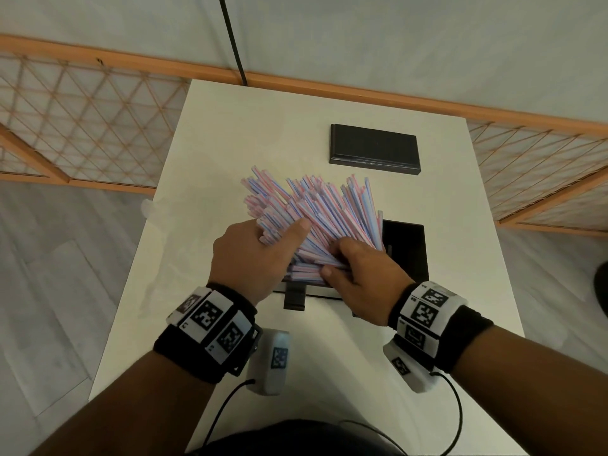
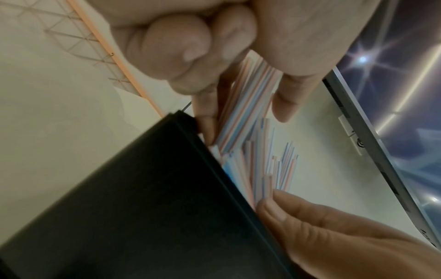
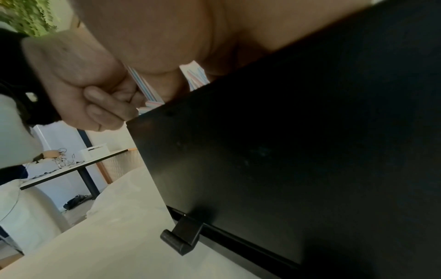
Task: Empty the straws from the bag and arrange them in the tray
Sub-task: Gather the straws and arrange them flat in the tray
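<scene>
A thick bunch of pink, blue and white striped straws (image 1: 316, 212) fans out away from me, its near ends down in a black tray (image 1: 408, 251) on the white table (image 1: 230, 133). My left hand (image 1: 279, 235) grips the bunch from the left, thumb laid across the top. My right hand (image 1: 335, 261) holds the near ends from the right, fingers curled onto them. The left wrist view has straws (image 2: 248, 113) between my left fingers, above the tray wall (image 2: 143, 207). In the right wrist view the tray's dark side (image 3: 286, 151) fills the frame, hiding most straws (image 3: 145, 88).
A flat black lid (image 1: 375, 148) lies at the back of the table. A small black clip (image 1: 294, 299) sticks out from the tray's near edge. Faint clear plastic, perhaps the bag (image 1: 151, 209), lies at the table's left edge. A wooden lattice screen (image 1: 82, 120) stands behind.
</scene>
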Motion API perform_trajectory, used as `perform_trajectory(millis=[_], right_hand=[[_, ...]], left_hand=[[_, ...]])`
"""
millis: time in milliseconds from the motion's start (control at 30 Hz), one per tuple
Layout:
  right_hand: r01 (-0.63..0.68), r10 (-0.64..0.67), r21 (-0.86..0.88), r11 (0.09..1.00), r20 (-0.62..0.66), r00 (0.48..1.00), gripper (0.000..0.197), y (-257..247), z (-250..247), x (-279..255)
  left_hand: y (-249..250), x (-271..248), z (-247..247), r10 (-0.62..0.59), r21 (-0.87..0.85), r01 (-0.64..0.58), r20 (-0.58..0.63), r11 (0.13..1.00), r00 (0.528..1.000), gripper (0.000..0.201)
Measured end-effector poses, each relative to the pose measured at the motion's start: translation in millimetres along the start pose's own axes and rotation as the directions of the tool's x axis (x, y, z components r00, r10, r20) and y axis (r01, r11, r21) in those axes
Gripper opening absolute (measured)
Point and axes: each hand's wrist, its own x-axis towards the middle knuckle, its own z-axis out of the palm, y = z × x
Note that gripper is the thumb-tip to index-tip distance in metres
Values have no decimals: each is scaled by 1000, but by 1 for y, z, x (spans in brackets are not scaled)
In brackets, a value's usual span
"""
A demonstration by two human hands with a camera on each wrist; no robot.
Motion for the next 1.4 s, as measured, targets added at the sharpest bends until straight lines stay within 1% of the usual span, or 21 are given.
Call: perform_trajectory(millis=[100,133,233,333,400,433,467,500,567,600,633,667,733,800,867,900,1033,1133,1267,1333,1400], right_hand=[[-7,8,-46,999,25,1000,52,-2,3,0],[-24,26,-54,998,40,999,53,-3,4,0],[-51,55,-60,997,60,997,41,-11,4,0],[-26,24,-80,996,-24,999,39,-18,0,-3],[-39,35,-134,990,-35,999,38,-22,-2,-4],[-48,45,-163,985,-20,999,39,-23,-2,-4],[-52,53,-185,981,-4,999,41,-23,-1,-4],[-51,54,-187,981,11,998,45,-22,-1,-5],[-35,39,-119,992,27,999,52,-19,-1,-6],[-28,29,-55,998,22,999,53,-17,-3,-7],[-21,21,2,1000,7,1000,50,-14,-6,-9],[-11,11,36,999,-19,1000,45,-11,-8,-11],[12,-9,27,1000,-101,995,35,-2,-13,-16],[-33,30,-16,999,-140,990,29,8,-17,-17],[-101,95,-53,994,-98,991,31,16,-17,-15],[-101,97,-61,993,-69,993,32,18,-17,-13],[37,-38,-65,997,-12,999,33,7,-12,-8],[68,-68,-71,995,1,998,38,-6,-11,0],[74,-72,-101,992,27,997,30,-17,-14,10],[64,-58,-127,990,48,997,30,-22,-15,13],[65,-56,-171,983,60,997,30,-24,-16,16]], left_hand=[[0,1,7,-23,-32,24,15,999,1000,50],[1,1,8,-48,-52,49,12,997,999,52],[3,2,10,-138,-159,136,-5,978,990,48],[3,3,11,-261,-347,245,-1,905,965,52],[4,2,12,-358,-423,354,73,834,931,54],[5,2,12,-362,-424,372,107,826,926,53],[6,1,10,-337,-389,358,126,849,933,54],[6,1,8,-282,-321,307,121,896,952,57],[5,1,0,-158,-122,166,69,979,985,66],[4,1,-4,-119,-29,120,33,992,992,70],[3,1,-7,-106,18,106,1,994,994,70],[0,2,-9,-122,16,123,-24,992,992,71],[-4,3,-12,-211,-102,204,-61,974,976,78],[-3,5,-14,-284,-178,274,-33,945,958,80],[2,5,-14,-295,-178,292,9,940,955,80],[4,5,-13,-286,-173,285,17,943,958,80],[10,3,-6,-235,-154,244,75,957,969,70],[14,0,-2,-230,-146,244,105,959,968,68],[16,1,2,-306,-167,337,185,927,934,74],[16,3,5,-344,-198,390,233,899,910,72],[14,7,7,-367,-210,432,286,877,885,77]])
